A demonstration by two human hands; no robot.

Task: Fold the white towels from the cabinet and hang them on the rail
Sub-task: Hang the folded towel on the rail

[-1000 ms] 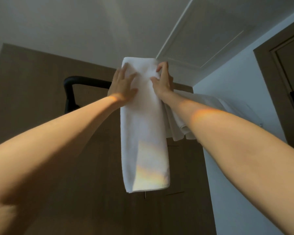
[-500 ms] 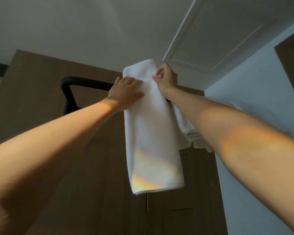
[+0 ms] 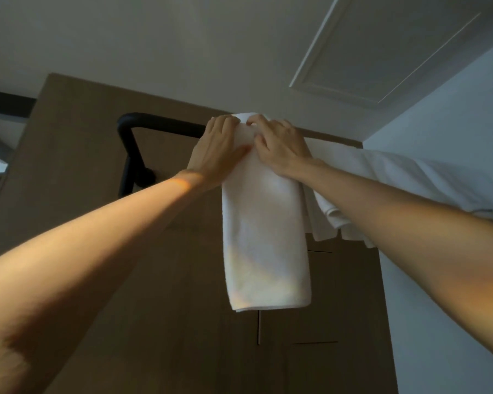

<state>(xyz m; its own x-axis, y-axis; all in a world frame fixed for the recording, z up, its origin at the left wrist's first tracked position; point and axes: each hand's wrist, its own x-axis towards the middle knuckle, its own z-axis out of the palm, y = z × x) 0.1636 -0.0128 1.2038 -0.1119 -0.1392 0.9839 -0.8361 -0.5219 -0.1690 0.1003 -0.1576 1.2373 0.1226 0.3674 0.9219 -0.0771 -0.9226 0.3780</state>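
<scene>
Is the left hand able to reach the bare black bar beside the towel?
Probably yes. The left hand holds the towel right beside the bare black bar, and nothing sits between them.

The towel (image 3: 265, 223), our left hand (image 3: 217, 152) and right hand (image 3: 279, 149) hide the rail (image 3: 165, 125) beneath them. We cannot see the left fingertips past the top. A second towel (image 3: 404, 174) runs off the right edge.

2 bare forearms (image 3: 111, 237), bare L hand (image 3: 217, 155), bare R hand (image 3: 282, 152), light streak across L wrist (image 3: 182, 180)
</scene>
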